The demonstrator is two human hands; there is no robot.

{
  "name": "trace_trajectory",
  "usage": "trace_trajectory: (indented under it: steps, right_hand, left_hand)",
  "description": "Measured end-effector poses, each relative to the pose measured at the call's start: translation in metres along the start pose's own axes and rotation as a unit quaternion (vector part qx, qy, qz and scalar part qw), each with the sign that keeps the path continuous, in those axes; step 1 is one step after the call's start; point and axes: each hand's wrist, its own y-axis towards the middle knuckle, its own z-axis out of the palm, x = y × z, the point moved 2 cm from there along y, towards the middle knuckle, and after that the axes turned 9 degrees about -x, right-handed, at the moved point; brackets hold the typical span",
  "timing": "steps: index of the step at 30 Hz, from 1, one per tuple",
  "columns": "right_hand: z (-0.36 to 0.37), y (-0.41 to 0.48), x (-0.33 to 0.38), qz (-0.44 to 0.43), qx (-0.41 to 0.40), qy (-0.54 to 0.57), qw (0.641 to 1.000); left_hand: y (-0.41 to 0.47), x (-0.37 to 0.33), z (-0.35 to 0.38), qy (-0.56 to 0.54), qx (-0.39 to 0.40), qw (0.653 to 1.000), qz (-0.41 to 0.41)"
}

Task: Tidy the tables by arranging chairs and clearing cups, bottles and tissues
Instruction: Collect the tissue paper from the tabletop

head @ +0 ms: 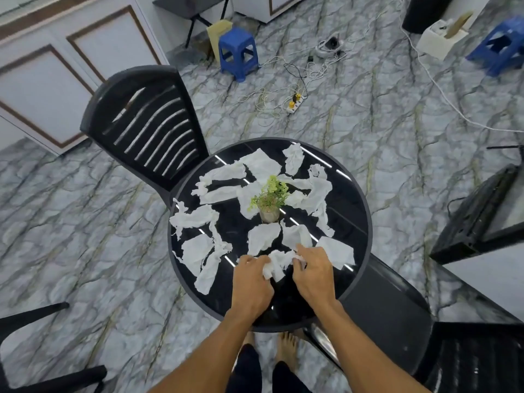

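Observation:
A round black table stands in front of me, strewn with several crumpled white tissues. A small potted green plant stands at its middle. At the near edge, my left hand and my right hand both grip one bunched white tissue between them, fingers curled into it. A black slatted chair stands at the table's far left, its back facing me.
Another black chair is tucked at the table's near right, and one more chair shows at the bottom left. A second black table is on the right. Blue stools and white cables lie on the marble floor beyond.

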Motion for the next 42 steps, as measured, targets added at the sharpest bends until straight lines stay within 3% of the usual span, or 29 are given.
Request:
trace_trajectory:
  steps: [6, 9, 12, 16, 18, 22, 28, 34, 38, 42]
  right_hand:
    - [0.045, 0.042, -0.002, 0.082, 0.102, 0.049, 0.990]
    - [0.052, 0.036, -0.009, 0.117, 0.170, -0.038, 0.978]
    - [0.043, 0.023, 0.002, 0.078, 0.198, -0.070, 0.974]
    - [0.033, 0.009, 0.008, 0.031, 0.127, -0.079, 0.988]
    - [0.026, 0.005, 0.007, 0.013, 0.054, -0.054, 0.997]
    - [0.007, 0.019, -0.010, 0.065, -0.050, -0.069, 0.994]
    - [0.007, 0.031, -0.052, 0.213, 0.005, -0.049, 0.976]
    - [0.016, 0.021, -0.041, 0.132, 0.045, -0.070, 0.988]
    - [0.029, 0.004, -0.019, 0.125, 0.081, -0.030, 0.988]
    - [0.051, -0.010, -0.004, 0.083, 0.133, -0.037, 0.987]
  left_hand:
    - [0.021, 0.013, -0.030, -0.091, -0.029, 0.993, -0.070]
    - [0.040, 0.011, -0.033, -0.095, -0.030, 0.992, -0.077]
    - [0.059, 0.011, -0.020, -0.047, 0.015, 0.998, -0.031]
    - [0.070, 0.028, 0.010, 0.059, 0.122, 0.991, 0.008]
    - [0.069, 0.032, 0.017, 0.092, 0.119, 0.988, 0.023]
    - [0.064, 0.034, 0.017, 0.085, 0.098, 0.991, 0.013]
    - [0.051, 0.028, 0.001, 0.005, 0.035, 0.999, -0.006]
    - [0.032, 0.039, -0.034, -0.058, -0.048, 0.993, -0.095]
    - [0.015, 0.062, -0.051, -0.033, -0.113, 0.979, -0.165]
    - [0.000, 0.080, -0.043, -0.002, -0.040, 0.984, -0.171]
